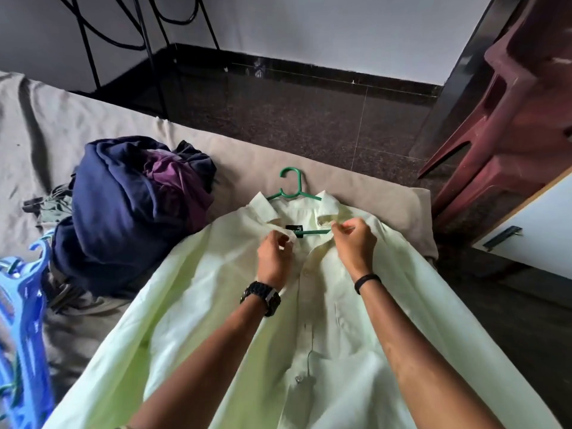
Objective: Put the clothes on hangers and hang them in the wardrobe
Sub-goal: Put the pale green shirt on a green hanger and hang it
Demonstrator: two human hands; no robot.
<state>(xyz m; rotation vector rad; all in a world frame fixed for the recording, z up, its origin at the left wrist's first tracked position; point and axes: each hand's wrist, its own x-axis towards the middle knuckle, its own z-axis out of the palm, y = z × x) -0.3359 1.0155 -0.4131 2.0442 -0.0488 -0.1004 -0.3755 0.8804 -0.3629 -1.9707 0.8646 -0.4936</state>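
Your left hand and right hand each pinch a front edge of the pale green shirt just below its collar, at frame centre. The shirt lies spread on the bed, a green hanger inside it, hook poking out above the collar. A navy clothes pile sits left.

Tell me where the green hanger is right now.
In the head view, the green hanger lies inside the pale green shirt on the bed, hook poking out past the collar, right of the dark clothes pile.
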